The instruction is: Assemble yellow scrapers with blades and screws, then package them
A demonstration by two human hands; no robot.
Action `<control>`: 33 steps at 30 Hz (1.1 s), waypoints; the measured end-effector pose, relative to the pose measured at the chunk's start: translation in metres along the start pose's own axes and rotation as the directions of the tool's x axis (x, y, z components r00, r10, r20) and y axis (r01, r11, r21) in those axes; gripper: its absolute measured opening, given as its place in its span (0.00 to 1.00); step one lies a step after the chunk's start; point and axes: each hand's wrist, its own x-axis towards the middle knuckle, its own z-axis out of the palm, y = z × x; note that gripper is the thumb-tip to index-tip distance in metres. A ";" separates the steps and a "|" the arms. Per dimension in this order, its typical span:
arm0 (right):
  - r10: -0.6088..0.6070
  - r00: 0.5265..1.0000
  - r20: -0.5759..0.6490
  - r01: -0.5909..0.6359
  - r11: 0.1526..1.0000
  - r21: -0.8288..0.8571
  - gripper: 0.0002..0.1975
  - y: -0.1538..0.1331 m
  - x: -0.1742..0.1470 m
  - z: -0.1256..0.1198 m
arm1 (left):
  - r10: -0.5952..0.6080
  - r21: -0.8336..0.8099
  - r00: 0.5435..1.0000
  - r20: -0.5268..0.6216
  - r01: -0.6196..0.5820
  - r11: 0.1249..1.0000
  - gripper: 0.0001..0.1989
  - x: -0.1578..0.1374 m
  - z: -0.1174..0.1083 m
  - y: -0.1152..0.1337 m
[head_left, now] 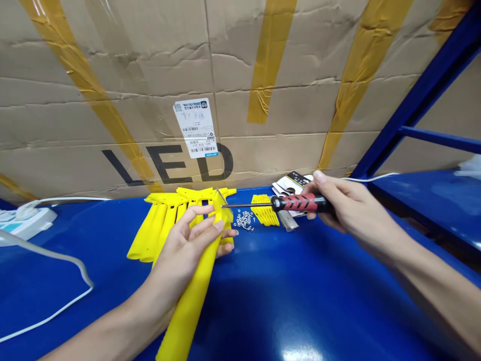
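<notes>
Above a blue tabletop [263, 301], the left hand [191, 240] grips a long yellow handle [195, 296], which slants from the near edge toward the centre. The right hand [341, 200] is closed around a red-and-black screwdriver [300, 203], its shaft pointing left to the yellow handle's far end. More yellow handles [148, 230] lie far left; loose screws and nuts [244, 219] (tiny, silvery) sit beside small yellow pieces [265, 210], before a large cardboard box [233, 60].

A yellow handle [198, 283] slants through the left hand [191, 235], a red-and-black screwdriver [300, 203] reaching its head from the right hand [343, 203].
</notes>
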 end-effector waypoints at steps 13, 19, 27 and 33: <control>-0.129 0.981 0.147 0.111 0.986 0.124 0.15 0.001 -0.002 0.003 | 0.084 0.048 0.996 -0.017 -0.083 0.995 0.25 -0.002 -0.004 0.000; -0.170 0.985 -0.015 0.170 0.985 0.017 0.18 0.006 0.001 -0.004 | 0.100 0.036 0.995 0.031 -0.101 0.994 0.25 -0.006 0.003 0.003; -0.152 0.985 0.082 0.151 0.988 0.014 0.17 0.003 -0.002 -0.005 | 0.120 0.057 0.992 0.030 -0.122 0.991 0.24 -0.004 -0.002 0.003; -0.164 0.977 0.137 0.140 0.975 0.171 0.16 0.007 0.000 0.002 | 0.121 0.051 0.992 -0.016 -0.120 0.991 0.25 -0.005 -0.002 0.003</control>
